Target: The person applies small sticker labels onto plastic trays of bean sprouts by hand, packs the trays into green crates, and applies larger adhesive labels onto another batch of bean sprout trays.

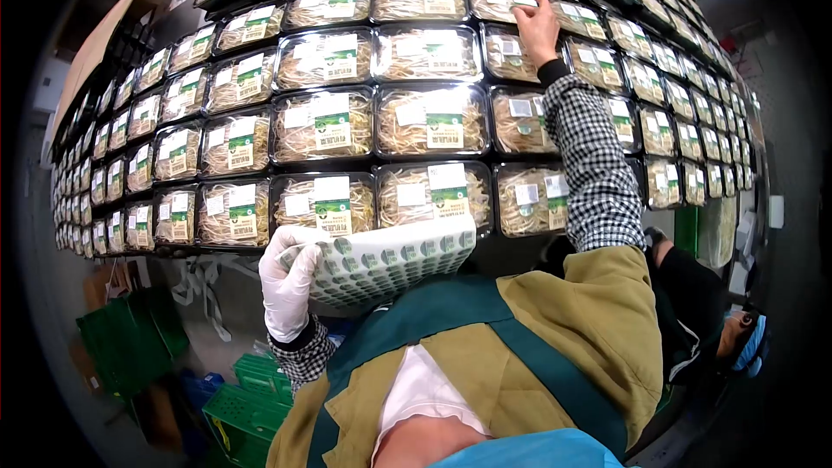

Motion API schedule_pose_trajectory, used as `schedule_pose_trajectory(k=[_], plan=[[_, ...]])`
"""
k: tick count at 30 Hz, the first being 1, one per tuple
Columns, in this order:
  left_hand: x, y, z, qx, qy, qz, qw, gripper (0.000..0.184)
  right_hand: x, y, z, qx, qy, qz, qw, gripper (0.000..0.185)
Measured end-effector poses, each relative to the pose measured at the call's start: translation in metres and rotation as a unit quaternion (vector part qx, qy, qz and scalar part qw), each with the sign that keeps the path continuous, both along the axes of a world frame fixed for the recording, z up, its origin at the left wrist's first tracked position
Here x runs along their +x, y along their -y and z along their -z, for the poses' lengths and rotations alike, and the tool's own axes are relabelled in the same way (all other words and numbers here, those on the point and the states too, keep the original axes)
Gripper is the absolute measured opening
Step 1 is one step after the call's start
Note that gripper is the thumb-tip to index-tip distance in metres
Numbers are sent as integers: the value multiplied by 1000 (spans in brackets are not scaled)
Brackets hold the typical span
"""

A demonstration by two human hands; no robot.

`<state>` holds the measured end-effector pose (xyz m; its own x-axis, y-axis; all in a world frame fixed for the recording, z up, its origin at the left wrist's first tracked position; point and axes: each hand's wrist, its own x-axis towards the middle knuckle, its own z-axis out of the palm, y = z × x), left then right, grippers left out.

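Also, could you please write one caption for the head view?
A gloved left hand holds a sheet of stickers, while the bare right hand reaches over packed trays.

- Grey floor [205, 348] is partly shown at lower left.
- Green crates [247, 425] are placed low on the left.
- A brown panel [94, 61] is seen, tilted, at upper left.
- The outer edges are darkened.

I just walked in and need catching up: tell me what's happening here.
A person's gloved left hand holds a sheet of round green stickers in front of the nearest packs. Their bare right hand reaches to a filled pack farther back, fingertips by its label; whether they pinch a sticker is too small to tell. Many more labelled packs lie in rows around it.
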<state>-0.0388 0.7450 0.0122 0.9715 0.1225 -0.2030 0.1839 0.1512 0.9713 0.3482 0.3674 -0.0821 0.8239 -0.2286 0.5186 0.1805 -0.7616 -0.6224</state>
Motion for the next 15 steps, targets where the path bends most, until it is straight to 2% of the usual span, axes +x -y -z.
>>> schedule_pose_trajectory(k=[2,4,6,8,10,11,12,14,15], plan=[[-1,0,0,-16,1,5,1000,18,23,-15,8,-18,-26,23,999,46],[-5,-4,3,-30,4,-2,1000,20,28,-22,13,-241,-85,74,964,39],[-14,-15,8,-5,16,1,1000,20,24,-20,5,-359,6,91,929,36],[-21,-20,8,-11,23,-5,1000,20,32,-17,6,-342,17,105,934,31],[-19,-19,7,-17,8,3,1000,20,34,-46,-3,-192,-25,12,981,26],[-15,-17,7,-4,6,10,1000,20,30,-69,-11,-36,-103,-53,993,25],[-14,-14,10,8,8,18,1000,21,30,-95,-7,79,-123,-110,983,25],[-3,-5,2,54,2,-13,998,24,39,-137,16,46,-77,-136,987,25],[-1,-2,0,36,-5,-42,998,25,38,-154,18,9,-86,-113,990,24]])
